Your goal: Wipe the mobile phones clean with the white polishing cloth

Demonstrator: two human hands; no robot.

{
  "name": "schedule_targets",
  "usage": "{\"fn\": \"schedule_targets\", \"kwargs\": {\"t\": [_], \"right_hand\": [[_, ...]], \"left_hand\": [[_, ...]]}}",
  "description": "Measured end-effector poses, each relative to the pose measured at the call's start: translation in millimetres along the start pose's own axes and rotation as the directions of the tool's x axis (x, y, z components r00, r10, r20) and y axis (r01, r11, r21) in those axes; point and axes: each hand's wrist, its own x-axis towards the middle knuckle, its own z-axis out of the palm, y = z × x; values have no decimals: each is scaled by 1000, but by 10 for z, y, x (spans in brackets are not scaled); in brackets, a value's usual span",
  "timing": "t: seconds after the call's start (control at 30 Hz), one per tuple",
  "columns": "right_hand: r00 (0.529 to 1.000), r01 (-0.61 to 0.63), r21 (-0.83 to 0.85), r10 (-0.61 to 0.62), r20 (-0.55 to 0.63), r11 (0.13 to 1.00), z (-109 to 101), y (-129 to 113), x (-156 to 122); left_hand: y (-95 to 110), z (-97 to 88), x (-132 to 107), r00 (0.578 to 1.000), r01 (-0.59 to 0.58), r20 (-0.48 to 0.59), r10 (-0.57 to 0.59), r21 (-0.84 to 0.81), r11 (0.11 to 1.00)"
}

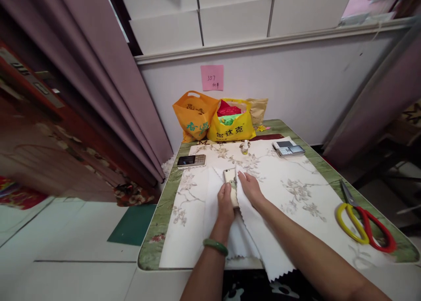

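Note:
Near the front of the table, my left hand (226, 200) is closed around a smartphone (230, 174), its thumb on the cream back with a small printed figure. A white cloth (263, 237) with zigzag-cut edges lies under and around the phone and hangs over the table's front edge. At the phone's right side, my right hand (250, 187) grips a fold of this cloth, with the fingertips partly hidden. Beyond the hands stands a small white-capped bottle (245, 148). A keypad phone (191, 161) lies to the left, and a second keypad phone (291, 150) to the right.
Large scissors (357, 222) with yellow and red handles lie at the table's right edge. An orange bag (194, 114), a yellow bag (232, 127) and a brown paper bag (258, 109) stand against the wall. Under everything spreads a floral mat (184, 244).

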Motion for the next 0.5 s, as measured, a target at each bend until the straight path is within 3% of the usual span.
{"fn": "schedule_targets", "kwargs": {"t": [0.1, 0.27, 0.4, 0.5], "right_hand": [[996, 61, -217, -46, 71, 974, -8, -19, -130], [987, 143, -345, -106, 122, 928, -85, -2, -432], [980, 160, -252, -124, 153, 954, -181, 41, -630], [986, 97, -28, -92, 142, 995, -294, 47, -562]], "left_hand": [[-38, -24, 12, 993, -67, -100, 69, 17, 998], [-85, -60, 47, 960, -161, -218, 173, 71, 984], [-46, -52, 62, 959, -141, -248, 133, -16, 990], [36, -33, 56, 985, -80, -164, 51, -176, 981]]}}
